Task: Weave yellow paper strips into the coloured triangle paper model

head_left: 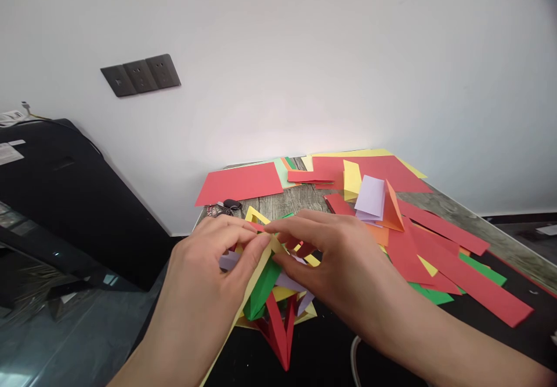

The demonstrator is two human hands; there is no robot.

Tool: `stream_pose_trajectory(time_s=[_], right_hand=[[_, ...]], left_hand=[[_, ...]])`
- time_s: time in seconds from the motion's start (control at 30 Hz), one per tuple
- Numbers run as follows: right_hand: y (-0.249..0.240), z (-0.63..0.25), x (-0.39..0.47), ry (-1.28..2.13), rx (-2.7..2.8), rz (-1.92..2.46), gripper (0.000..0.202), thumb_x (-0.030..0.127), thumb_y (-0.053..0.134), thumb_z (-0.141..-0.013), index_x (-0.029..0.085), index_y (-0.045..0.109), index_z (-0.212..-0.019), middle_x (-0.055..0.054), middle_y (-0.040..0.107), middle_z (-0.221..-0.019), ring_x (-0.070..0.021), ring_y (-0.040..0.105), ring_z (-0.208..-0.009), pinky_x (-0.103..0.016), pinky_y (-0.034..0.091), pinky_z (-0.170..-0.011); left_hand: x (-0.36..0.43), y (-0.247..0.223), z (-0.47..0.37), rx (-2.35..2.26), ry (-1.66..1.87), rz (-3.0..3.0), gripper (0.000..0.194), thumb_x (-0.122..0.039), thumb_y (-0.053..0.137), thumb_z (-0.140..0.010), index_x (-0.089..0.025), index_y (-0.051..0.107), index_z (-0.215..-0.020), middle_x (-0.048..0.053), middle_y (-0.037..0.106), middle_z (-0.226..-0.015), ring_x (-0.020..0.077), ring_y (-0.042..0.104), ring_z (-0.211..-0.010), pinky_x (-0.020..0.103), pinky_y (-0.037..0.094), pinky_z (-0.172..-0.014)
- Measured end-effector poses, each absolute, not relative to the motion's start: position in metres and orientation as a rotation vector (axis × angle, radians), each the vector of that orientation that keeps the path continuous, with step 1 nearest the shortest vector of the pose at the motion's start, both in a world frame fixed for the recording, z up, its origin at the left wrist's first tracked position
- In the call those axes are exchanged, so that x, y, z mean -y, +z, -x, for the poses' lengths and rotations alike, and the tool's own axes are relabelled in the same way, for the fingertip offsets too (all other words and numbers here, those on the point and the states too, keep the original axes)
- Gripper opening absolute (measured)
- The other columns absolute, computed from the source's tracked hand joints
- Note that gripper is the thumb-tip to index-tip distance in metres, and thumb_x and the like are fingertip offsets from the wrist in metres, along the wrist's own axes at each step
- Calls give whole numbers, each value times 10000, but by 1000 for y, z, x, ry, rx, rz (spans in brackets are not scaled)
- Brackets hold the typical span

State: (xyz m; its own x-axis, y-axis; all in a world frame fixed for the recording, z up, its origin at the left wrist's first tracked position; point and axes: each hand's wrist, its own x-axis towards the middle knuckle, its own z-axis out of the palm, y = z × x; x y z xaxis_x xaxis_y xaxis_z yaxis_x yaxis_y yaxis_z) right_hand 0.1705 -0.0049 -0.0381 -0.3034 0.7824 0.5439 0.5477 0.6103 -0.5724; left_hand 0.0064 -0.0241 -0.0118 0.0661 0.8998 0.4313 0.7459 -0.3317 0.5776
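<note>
A pale yellow paper strip (256, 275) slants down from my fingertips past my left wrist. My left hand (213, 259) pinches its upper end between thumb and fingers. My right hand (333, 253) meets it there, index finger and thumb closed around the strip's folded tip. Under both hands lies a many-pointed folded paper model, with a green folded piece (263, 290), a red point (279, 332) aimed toward me, and yellow and lilac parts. My hands cover much of the model, so how the strip joins it is hidden.
Red strips (474, 277), a lilac folded paper (369, 197) and a yellow folded paper (352, 179) lie to the right. Red sheets (243, 183) lie at the back by the wall. Dark keys (232, 204) sit back left; a pale cable (354, 358) runs in front.
</note>
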Motion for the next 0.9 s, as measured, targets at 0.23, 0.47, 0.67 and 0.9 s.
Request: stream_pose_trajectory(time_s=[0.23, 0.47, 0.67, 0.9], right_hand=[[-35, -170, 7, 430, 2015, 1063, 148, 101, 648, -796, 238, 696, -824, 25, 674, -758, -128, 617, -626, -228, 456, -516], [-36, -174, 12, 462, 2030, 1032, 189, 245, 612, -898, 327, 662, -1060, 43, 658, -887, -114, 619, -695, -251, 498, -595], [-36, -174, 16, 493, 2089, 1027, 213, 227, 647, -866, 319, 656, -1058, 30, 661, -987, -135, 641, -819, -266, 525, -673], [-35, -182, 0, 533, 2023, 1107, 284, 449, 553, -910, 321, 641, -1149, -7, 651, -1196, -202, 626, -1065, -363, 551, -850]], left_hand=[[24, -9, 5, -1649, 1133, -2074, 122, -313, 628, -825, -329, 729, -759, -78, 727, -879, 130, 677, -809, 199, 504, -682], [36, -8, 29, -1842, 1263, -2093, 112, -442, 664, -796, -378, 740, -847, -100, 725, -1000, 149, 666, -877, 177, 515, -772], [51, -30, 78, -2092, 1214, -1839, 395, -625, 629, -736, -381, 694, -1040, -50, 704, -1129, 239, 671, -941, 338, 541, -891], [85, -105, 132, -1676, 1089, -1040, 664, -530, 763, -677, -264, 565, -1253, 84, 698, -1189, 313, 663, -1072, 383, 554, -914]])
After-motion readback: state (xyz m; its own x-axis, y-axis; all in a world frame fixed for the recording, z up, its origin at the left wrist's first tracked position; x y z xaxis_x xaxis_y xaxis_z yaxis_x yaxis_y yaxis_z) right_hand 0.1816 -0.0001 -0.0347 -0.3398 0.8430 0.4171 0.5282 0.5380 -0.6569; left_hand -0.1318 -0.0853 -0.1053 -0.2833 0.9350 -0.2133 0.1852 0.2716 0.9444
